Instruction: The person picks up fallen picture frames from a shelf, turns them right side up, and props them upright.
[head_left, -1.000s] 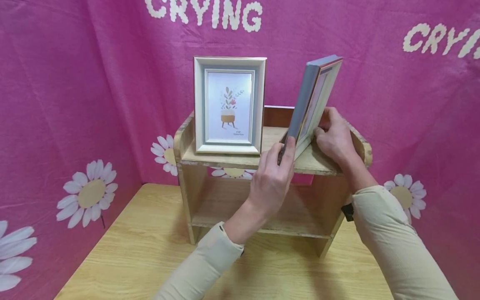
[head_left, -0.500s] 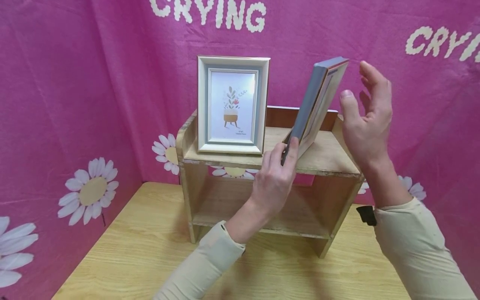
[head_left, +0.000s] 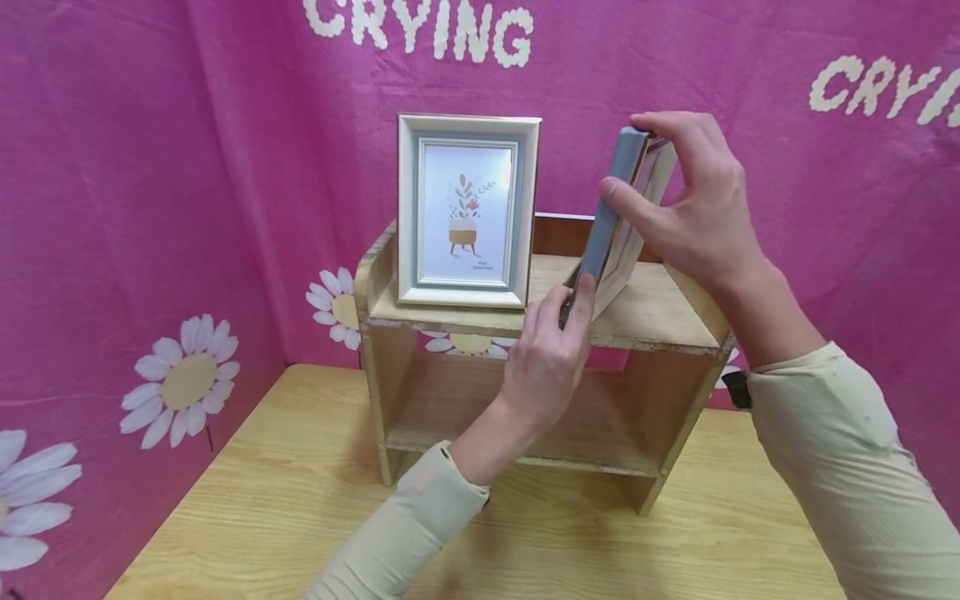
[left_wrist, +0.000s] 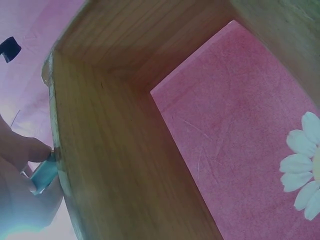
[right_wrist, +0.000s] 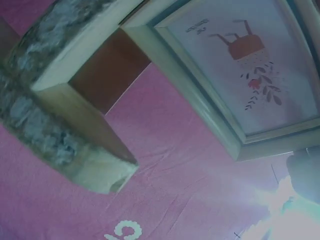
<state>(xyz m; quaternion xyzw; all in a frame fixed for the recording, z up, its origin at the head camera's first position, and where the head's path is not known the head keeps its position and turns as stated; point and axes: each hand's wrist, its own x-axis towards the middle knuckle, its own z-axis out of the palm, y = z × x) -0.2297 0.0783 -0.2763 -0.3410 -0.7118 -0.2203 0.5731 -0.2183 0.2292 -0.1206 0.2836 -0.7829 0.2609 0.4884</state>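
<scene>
Low on its near edge, the tilted picture frame (head_left: 611, 242) is pinched by the left hand (head_left: 543, 358); its top corner is grasped by the right hand (head_left: 697, 204). Its long axis is leaned rightward over the wooden shelf (head_left: 656, 315), right of the upright plant-print frame (head_left: 468, 217).

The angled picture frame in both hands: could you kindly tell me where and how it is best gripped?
I would take the angled picture frame by its blue-grey side edge, coming from the near side. It is turned nearly edge-on to the head camera, so that edge faces forward, and its flat, slab-like shape seems to suit a pinch across the thickness.
</scene>
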